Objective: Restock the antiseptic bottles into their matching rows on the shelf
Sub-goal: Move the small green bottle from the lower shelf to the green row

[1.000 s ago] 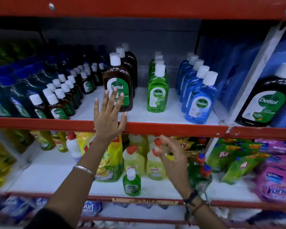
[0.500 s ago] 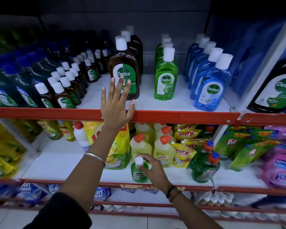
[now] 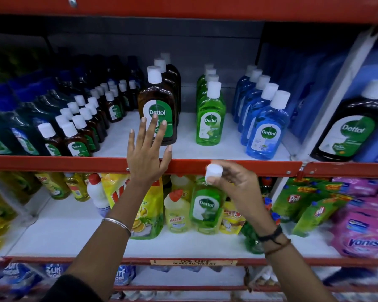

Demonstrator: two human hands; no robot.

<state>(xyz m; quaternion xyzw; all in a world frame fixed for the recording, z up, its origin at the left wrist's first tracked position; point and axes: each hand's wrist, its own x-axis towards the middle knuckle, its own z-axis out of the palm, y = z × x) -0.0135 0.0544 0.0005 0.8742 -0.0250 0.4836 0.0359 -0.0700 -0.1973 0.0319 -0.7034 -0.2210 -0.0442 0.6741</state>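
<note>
My right hand (image 3: pixel 234 182) grips a small green Dettol bottle (image 3: pixel 206 205) by its neck, just under the white cap, and holds it in the air in front of the lower shelf, its cap level with the red shelf rail (image 3: pixel 249 167). My left hand (image 3: pixel 147 153) is open with fingers spread, palm resting on that rail in front of the big brown Dettol bottle (image 3: pixel 159 99). On the upper shelf stand a row of green Dettol bottles (image 3: pixel 210 118), a row of blue ones (image 3: pixel 267 125) and rows of small brown ones (image 3: pixel 79 136).
White shelf floor (image 3: pixel 186 147) shows between the brown and green rows. A large dark Dettol bottle (image 3: pixel 351 127) stands past the grey divider at right. The lower shelf holds yellow Harpic bottles (image 3: pixel 177 212), a yellow Vim pouch (image 3: pixel 147 205), green Pril pouches (image 3: pixel 292 201) and pink Vanish packs (image 3: pixel 362 234).
My right hand closed on the small green bottle at the lower shelf's front edge and lifted it up to the red rail. My left hand stayed on the rail.
</note>
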